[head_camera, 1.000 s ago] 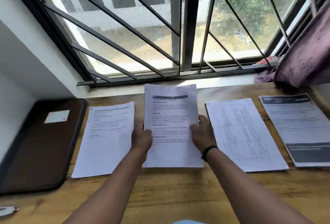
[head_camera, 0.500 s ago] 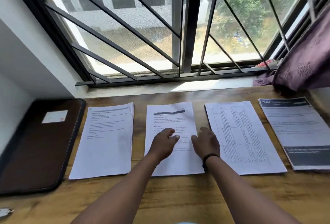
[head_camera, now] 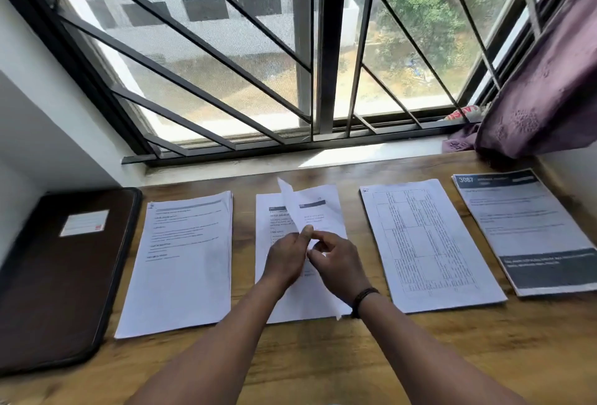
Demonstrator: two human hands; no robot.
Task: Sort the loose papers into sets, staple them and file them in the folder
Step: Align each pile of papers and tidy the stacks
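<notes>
Both hands meet over the middle paper stack (head_camera: 323, 210): the left hand (head_camera: 286, 257) pinches a lifted top sheet (head_camera: 292, 207), while the right hand (head_camera: 339, 264) curls its fingers at that sheet's edge. Each stack lies lengthwise from 6 to 12 o'clock on the bench (head_camera: 323, 356). At 9 o'clock lie another stack (head_camera: 184, 262) and the dark folder (head_camera: 61, 275); at 3 o'clock, two more stacks (head_camera: 426, 243) (head_camera: 529, 230).

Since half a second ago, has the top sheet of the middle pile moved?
Yes. The top sheet now stands lifted off the middle pile, pinched by the left hand, while the neighbouring table-printed pile lies flat.
</notes>
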